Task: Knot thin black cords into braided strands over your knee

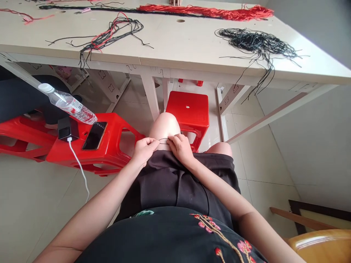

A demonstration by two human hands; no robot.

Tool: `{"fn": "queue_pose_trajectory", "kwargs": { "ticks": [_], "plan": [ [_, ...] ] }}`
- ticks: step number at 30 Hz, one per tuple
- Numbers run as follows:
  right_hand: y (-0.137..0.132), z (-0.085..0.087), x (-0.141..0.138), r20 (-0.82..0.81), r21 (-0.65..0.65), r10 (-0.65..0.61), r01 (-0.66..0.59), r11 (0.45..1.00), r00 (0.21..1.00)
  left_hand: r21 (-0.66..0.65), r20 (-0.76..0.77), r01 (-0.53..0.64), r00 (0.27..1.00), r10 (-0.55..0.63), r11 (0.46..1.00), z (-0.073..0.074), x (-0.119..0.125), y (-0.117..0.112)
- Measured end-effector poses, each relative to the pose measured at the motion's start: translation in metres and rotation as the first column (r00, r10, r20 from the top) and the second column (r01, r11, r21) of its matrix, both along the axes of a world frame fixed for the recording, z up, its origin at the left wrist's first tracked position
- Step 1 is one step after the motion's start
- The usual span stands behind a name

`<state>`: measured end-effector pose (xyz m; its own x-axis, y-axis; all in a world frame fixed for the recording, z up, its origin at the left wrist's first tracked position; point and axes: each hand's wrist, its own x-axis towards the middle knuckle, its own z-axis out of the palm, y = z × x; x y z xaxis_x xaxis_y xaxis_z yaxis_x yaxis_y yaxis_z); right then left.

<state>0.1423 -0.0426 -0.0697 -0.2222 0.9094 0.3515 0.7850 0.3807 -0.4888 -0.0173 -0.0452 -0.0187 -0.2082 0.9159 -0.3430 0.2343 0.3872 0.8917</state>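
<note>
pale table [181,42] | black cord [163,138] runs left-right | left hand [144,150], right hand [180,148]: grip pinching it

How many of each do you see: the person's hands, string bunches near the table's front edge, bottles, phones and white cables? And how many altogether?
Hands: 2 (left hand, right hand)
String bunches: 2 (black-and-red bunch, black bunch)
Bottles: 1 (clear bottle)
Phones: 1 (dark phone)
Cables: 1 (white cable)
Total: 7
</note>
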Motion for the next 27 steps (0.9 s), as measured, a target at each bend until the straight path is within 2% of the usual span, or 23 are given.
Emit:
{"fn": "queue_pose_trajectory", "kwargs": {
  "ticks": [7, 11, 13, 16, 18, 23, 27],
  "plan": [
    [0.012, -0.012, 0.020, 0.050, -0.013, -0.047, 0.048, 0.999, 0.998, 0.028, -0.051, 0.017, 0.999, -0.015, 0.999, 0.000, 0.000, 0.001],
    [0.003, -0.014, 0.024, 0.007, -0.004, -0.098, 0.098, 0.995, 0.995, 0.031, -0.071, 0.013, 0.997, -0.011, 0.999, -0.001, 0.000, 0.002],
    [-0.007, -0.014, 0.021, -0.032, 0.031, -0.050, 0.051, 0.998, 0.998, 0.031, -0.079, 0.014, 0.997, -0.011, 0.999, -0.002, 0.000, 0.003],
    [-0.017, -0.015, 0.013, -0.037, 0.057, 0.093, -0.091, 0.994, 0.995, 0.034, -0.089, 0.016, 0.996, -0.013, 0.999, -0.001, 0.001, 0.003],
    [-0.017, -0.017, 0.011, 0.002, 0.029, 0.110, -0.110, 0.994, 0.994, 0.037, -0.097, 0.021, 0.995, -0.017, 0.999, 0.000, 0.001, 0.003],
    [-0.004, -0.020, 0.018, 0.052, 0.014, 0.079, -0.080, 0.997, 0.996, 0.063, -0.127, 0.048, 0.991, -0.040, 0.997, 0.003, 0.004, 0.003],
    [-0.008, -0.014, 0.014, 0.008, 0.056, -0.036, 0.035, 0.998, 0.999, 0.085, -0.155, 0.057, 0.987, -0.043, 0.995, 0.003, 0.005, 0.001]
  ]
}}
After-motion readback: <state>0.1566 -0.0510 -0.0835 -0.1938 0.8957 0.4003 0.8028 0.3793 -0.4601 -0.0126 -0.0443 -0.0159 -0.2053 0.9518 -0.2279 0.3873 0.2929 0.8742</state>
